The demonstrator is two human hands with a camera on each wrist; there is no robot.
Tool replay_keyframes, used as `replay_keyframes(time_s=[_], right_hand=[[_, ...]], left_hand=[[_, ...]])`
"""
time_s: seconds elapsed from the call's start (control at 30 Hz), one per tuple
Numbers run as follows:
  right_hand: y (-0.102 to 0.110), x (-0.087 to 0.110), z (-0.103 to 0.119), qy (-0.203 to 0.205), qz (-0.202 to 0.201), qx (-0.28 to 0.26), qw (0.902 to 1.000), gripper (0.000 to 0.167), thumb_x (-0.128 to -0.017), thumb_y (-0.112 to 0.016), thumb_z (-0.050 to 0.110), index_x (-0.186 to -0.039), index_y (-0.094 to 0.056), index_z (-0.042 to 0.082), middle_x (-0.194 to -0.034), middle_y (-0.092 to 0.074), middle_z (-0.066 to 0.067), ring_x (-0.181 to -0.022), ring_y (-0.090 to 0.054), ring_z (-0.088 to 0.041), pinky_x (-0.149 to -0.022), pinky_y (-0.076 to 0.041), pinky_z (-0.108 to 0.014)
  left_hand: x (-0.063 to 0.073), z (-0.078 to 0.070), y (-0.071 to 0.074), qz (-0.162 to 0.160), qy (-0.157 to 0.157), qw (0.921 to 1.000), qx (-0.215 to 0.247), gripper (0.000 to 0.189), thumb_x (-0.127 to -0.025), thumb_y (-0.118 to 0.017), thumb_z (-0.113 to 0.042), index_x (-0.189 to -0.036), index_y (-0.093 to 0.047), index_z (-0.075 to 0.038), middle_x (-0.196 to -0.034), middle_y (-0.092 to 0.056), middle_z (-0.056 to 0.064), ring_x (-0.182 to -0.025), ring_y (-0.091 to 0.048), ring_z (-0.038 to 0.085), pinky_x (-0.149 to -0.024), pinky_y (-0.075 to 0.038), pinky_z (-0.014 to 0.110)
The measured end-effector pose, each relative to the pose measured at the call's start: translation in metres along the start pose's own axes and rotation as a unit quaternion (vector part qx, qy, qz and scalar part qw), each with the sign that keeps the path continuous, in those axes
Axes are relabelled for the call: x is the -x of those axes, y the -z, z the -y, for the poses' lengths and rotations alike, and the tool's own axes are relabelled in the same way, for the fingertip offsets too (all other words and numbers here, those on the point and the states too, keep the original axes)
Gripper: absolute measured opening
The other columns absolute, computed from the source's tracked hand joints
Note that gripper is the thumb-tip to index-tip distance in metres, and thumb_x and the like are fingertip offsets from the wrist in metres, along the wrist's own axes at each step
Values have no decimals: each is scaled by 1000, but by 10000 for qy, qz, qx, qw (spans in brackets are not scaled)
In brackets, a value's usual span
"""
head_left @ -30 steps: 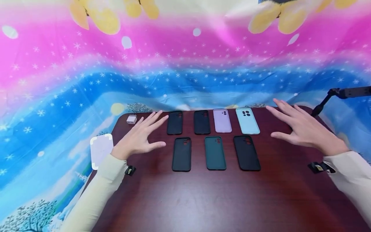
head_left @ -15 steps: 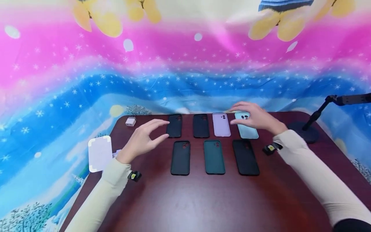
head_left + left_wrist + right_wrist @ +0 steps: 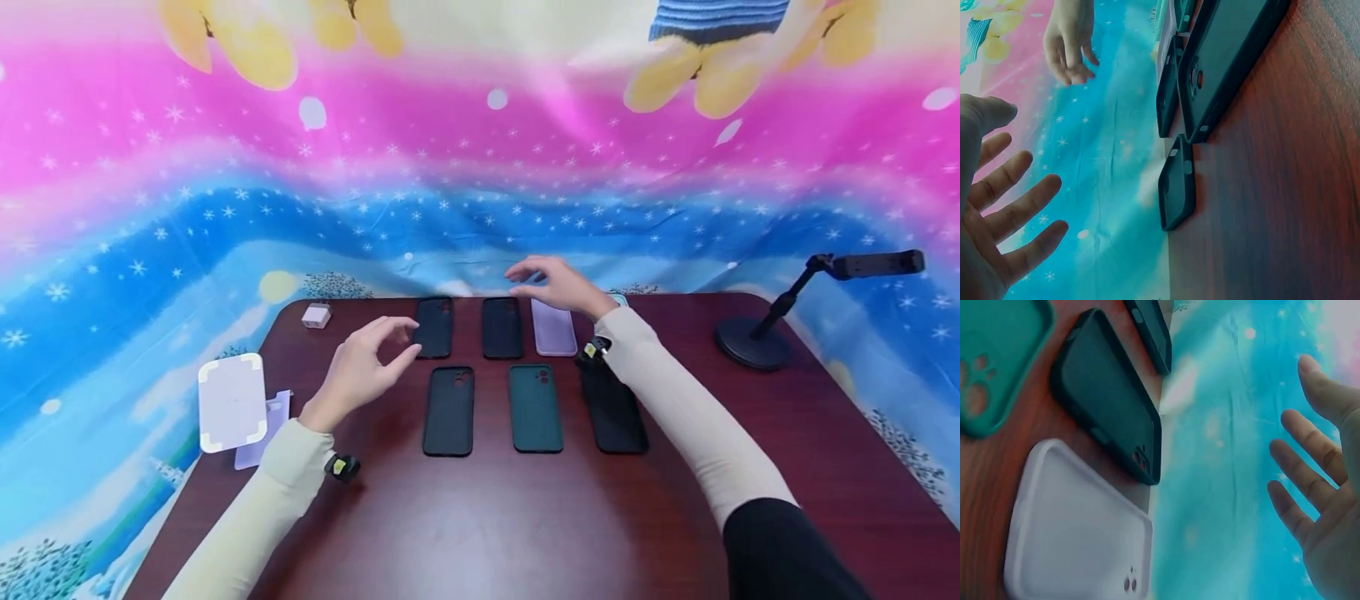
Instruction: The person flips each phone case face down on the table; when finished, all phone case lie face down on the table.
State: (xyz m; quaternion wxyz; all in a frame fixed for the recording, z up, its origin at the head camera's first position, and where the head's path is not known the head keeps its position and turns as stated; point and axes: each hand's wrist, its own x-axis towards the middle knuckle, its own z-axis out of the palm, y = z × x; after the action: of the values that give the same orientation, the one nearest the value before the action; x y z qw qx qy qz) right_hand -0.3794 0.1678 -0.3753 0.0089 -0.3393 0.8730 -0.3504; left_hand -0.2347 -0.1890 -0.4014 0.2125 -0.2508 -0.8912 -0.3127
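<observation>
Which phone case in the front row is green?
The green case, in the middle of the front row. The left case and the right case beside it both look black.

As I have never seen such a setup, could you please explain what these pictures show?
There is no machine here, just a person's bare left hand and right hand. The wide picture is taken from the head, looking forward and down; the two close ones come from the left wrist and right wrist. On the brown table, in two rows, lie four dark phone cases, a green case, a lilac case and a light-blue case mostly hidden behind the right arm. Around them are a white plug, a white panel and a black stand. Both hands hover, holding nothing.
</observation>
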Motion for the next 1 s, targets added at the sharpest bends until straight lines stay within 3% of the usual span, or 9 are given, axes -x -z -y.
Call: replay_keyframes(time_s=[0.3, 0.5, 0.67, 0.87, 1.0], right_hand=[[-29, -48, -7, -372, 79, -268, 9989, 29, -101, -67, 23, -129, -71, 16, -126, -71, -11, -114, -65, -24, -103, -51, -46], [-57, -68, -12, -447, 276, -264, 9983, 32, -102, -66, 22, -130, -70, 6, -125, -72, -11, -118, -65, -27, -104, -50, -46], [-77, -84, -20, -551, 361, -318, 9973, 28, -102, -66, 20, -127, -72, 8, -124, -73, -9, -121, -63, -28, -106, -49, -46], [-92, -92, -26, -748, 427, -277, 9959, 25, -104, -62, 17, -125, -73, 11, -130, -71, -9, -125, -61, -29, -108, -48, -47], [-97, -98, -27, -908, 446, -278, 9945, 26, -104, -61, 18, -126, -73, 13, -136, -68, -9, -129, -60, -29, -109, -48, -47]], left_hand=[[-2, 6, -18, 149, 490, 9986, 107, 30, -97, -72, -28, -126, -68, -19, -96, -66, 6, -86, -61, 21, -60, -44, 32], [0, 14, -26, 152, 970, 9948, 260, 25, -99, -69, -27, -123, -69, -20, -94, -61, 5, -84, -59, 25, -61, -41, 32], [-2, 23, -32, 153, 1312, 9908, 283, 24, -99, -68, -27, -122, -70, -21, -95, -60, 3, -84, -57, 23, -60, -40, 33], [-4, 30, -41, 293, 1620, 9858, 319, 23, -99, -68, -28, -120, -71, -21, -101, -63, 3, -89, -62, 25, -68, -47, 37], [-4, 34, -41, 528, 1819, 9810, 411, 28, -99, -68, -27, -125, -70, -15, -112, -64, 7, -100, -66, 25, -83, -54, 45]])
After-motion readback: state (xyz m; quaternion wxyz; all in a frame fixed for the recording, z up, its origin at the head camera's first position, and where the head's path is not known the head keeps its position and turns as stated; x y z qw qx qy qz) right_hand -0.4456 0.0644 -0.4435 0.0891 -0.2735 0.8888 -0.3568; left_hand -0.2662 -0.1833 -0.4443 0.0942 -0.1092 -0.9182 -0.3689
